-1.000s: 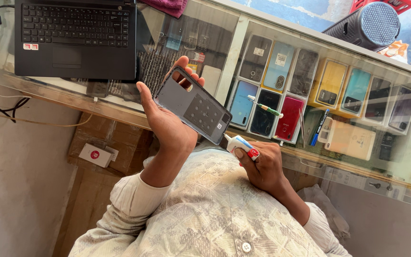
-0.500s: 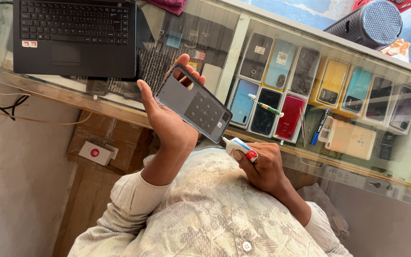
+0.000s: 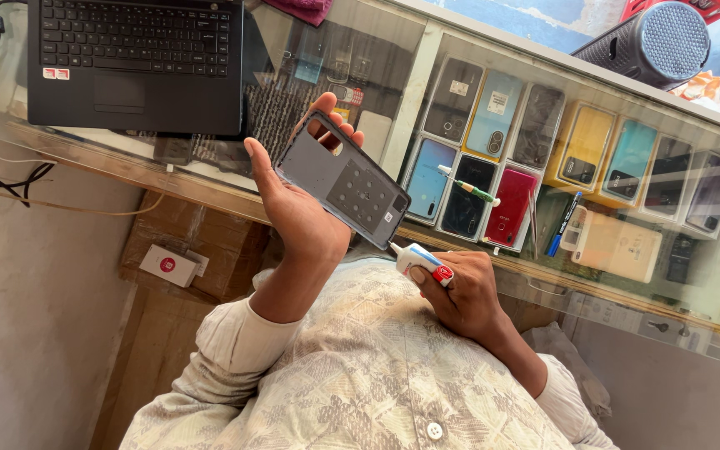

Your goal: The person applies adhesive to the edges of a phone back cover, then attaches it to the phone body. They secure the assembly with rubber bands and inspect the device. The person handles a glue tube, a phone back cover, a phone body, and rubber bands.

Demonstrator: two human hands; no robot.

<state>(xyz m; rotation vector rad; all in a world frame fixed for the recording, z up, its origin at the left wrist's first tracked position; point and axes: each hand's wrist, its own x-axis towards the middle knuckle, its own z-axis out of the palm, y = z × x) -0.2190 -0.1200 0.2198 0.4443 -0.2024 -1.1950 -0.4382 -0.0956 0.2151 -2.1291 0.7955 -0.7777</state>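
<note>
The phone back (image 3: 346, 180) is grey on its inner face, with a darker grey patch dotted in small squares. The tube (image 3: 421, 260) is white with a blue band and a red cap end. The shirt (image 3: 352, 375) is cream, printed in a faded grey-brown pattern, with plain cream sleeves. The laptop (image 3: 137, 62) is black with a red and white sticker. Under the worktop (image 3: 427, 75) glass lie phones in grey, light blue, red, yellow and teal. The speaker (image 3: 650, 40) is black. A pen (image 3: 470, 187) is green and white, another (image 3: 563, 223) is blue. The small box (image 3: 167, 265) is white with a red dot.
</note>
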